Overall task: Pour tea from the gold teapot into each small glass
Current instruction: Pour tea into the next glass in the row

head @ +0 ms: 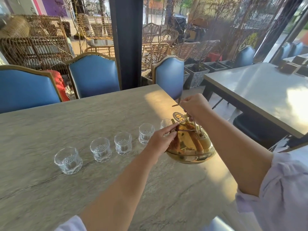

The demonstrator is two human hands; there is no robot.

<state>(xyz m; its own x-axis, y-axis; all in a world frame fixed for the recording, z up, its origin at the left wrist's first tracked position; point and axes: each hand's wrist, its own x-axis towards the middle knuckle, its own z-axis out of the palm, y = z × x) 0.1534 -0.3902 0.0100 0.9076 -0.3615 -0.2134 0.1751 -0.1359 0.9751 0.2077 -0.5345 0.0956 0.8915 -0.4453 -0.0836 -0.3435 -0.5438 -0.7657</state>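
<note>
The shiny gold teapot [191, 145] hangs just above the stone table [50, 189] at its right side. My right hand [195, 105] grips the teapot's upright handle from above. My left hand [160, 140] rests its fingertips on the lid and the pot's left side. Several small cut-glass tumblers stand in a diagonal row to the left: the nearest glass [68, 160], then another [100, 149], a third [123, 143], a further one [146, 133], and the last glass [165, 124] partly hidden behind my left hand, by the spout. They look clear inside.
A gold number plaque [178, 116] stands behind the teapot. Blue padded chairs [93, 74] line the table's far side. A second table [260, 90] stands to the right across a narrow gap. The table's right edge runs close to the teapot.
</note>
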